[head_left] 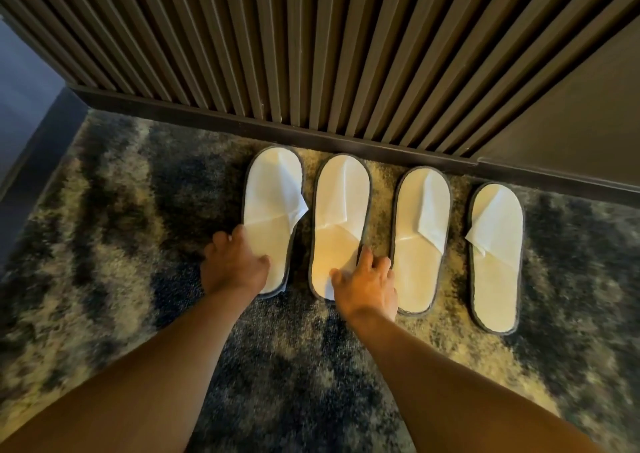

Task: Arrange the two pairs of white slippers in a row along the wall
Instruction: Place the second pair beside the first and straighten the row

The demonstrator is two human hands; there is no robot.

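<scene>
Left hand (pixel 235 265): fingers spread, palm down, pressed flat on the heel end of the leftmost slipper (pixel 273 206), gripping its left edge rather than pinching it. Right hand (pixel 367 282): fingers likewise spread, resting on the heel end of the second slipper (pixel 341 217), fingertips reaching its right edge; nothing lifted.

4 white slippers with grey trim lie in the centre of the frame, toes toward the baseboard (pixel 311 137), heels toward the lower edge. The third slipper (pixel 420 230) lies just beside the right hand; whether the hand touches it, cannot tell. The fourth slipper (pixel 495 248) sits apart at centre right, untouched. The row steps slightly downward from left to right, following the baseboard line. Toes of the 2 left slippers lie near the baseboard.

Slatted dark wall panel (pixel 311 36) fills the upper frame. Floor is mottled blue and cream carpet (pixel 104 227). Both forearms enter from the lower edge.
</scene>
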